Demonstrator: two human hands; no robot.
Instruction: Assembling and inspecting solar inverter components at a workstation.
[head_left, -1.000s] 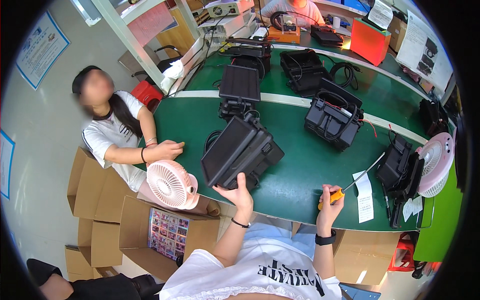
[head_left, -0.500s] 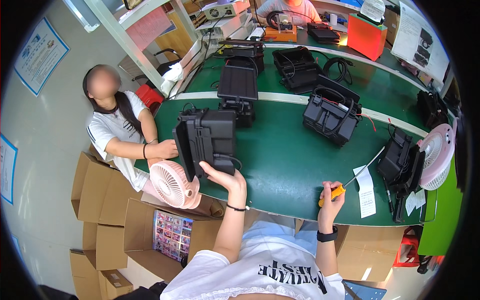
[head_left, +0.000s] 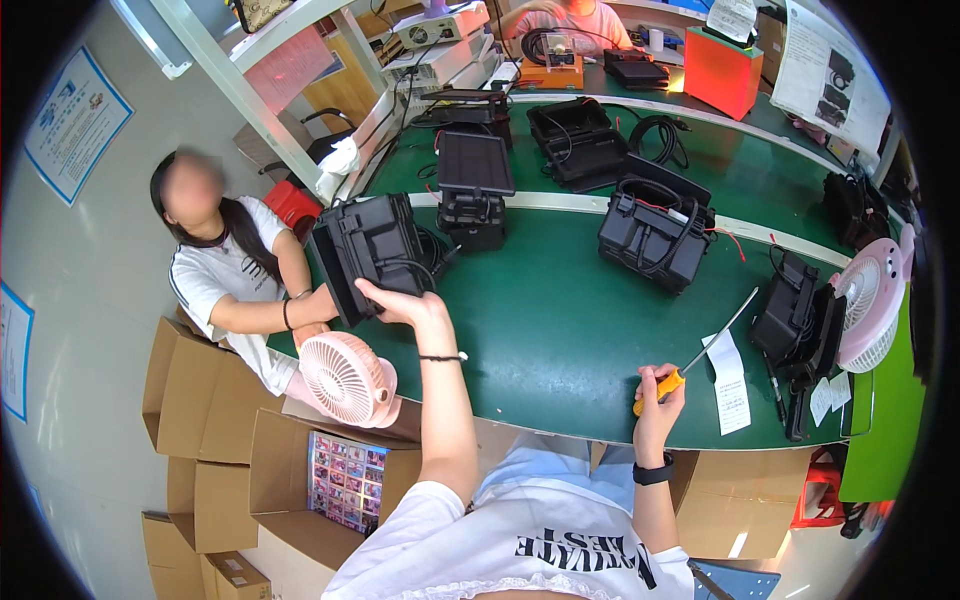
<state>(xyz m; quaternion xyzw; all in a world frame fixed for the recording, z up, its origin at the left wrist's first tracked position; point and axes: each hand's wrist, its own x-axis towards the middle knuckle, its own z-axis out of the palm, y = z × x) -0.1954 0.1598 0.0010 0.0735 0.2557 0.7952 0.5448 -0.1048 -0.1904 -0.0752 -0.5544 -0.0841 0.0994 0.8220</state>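
My left hand [head_left: 408, 306] holds a black plastic case [head_left: 378, 245] with latches and a looped cable, supporting it from below above the left part of the green table. A flat black panel makes up the case's left side, close to a co-worker's forearms. My right hand [head_left: 657, 405] is closed around the yellow handle of a screwdriver [head_left: 722, 328] at the table's front edge. Its metal shaft points up and to the right, over a strip of white paper [head_left: 730, 385].
Another black case [head_left: 655, 238] with cables and red wires sits mid-table. More cases stand behind [head_left: 475, 180] and at right [head_left: 785, 310]. A pink fan [head_left: 345, 378] is at the front left, another [head_left: 868, 300] at right. Cardboard boxes [head_left: 215, 410] stand left. A co-worker [head_left: 235, 255] sits there.
My left hand has carried the black case to the left, nearer the seated co-worker, and the case has tilted. My right hand with the screwdriver has barely moved.
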